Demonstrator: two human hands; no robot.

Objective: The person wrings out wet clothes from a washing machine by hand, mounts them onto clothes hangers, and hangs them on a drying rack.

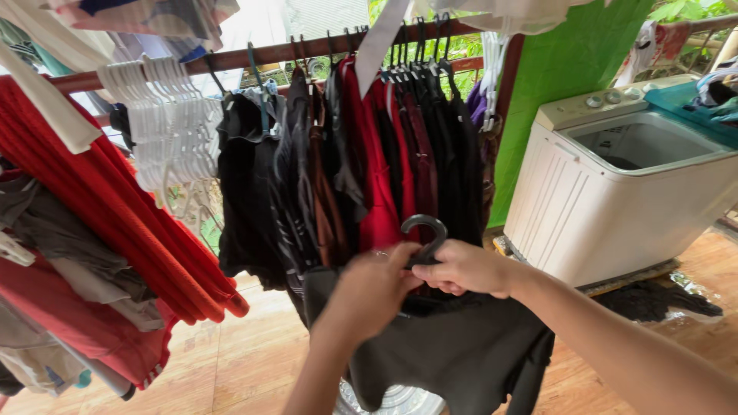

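My left hand (374, 290) and my right hand (463, 269) meet at the neck of a dark grey garment (461, 353) that hangs on a black plastic hanger (427, 230). The right hand grips the hanger just under its hook. The left hand pinches the garment's collar beside it. The hook curls up between the two hands, free of the rail. The cloth drapes down below both wrists.
A brown wooden rail (277, 54) carries several black, red and brown clothes (361, 154) on hangers, plus a bunch of bare white hangers (165, 115). Red and grey laundry (92, 230) hangs at left. An open white washing machine (623, 177) stands at right by a green wall (569, 69).
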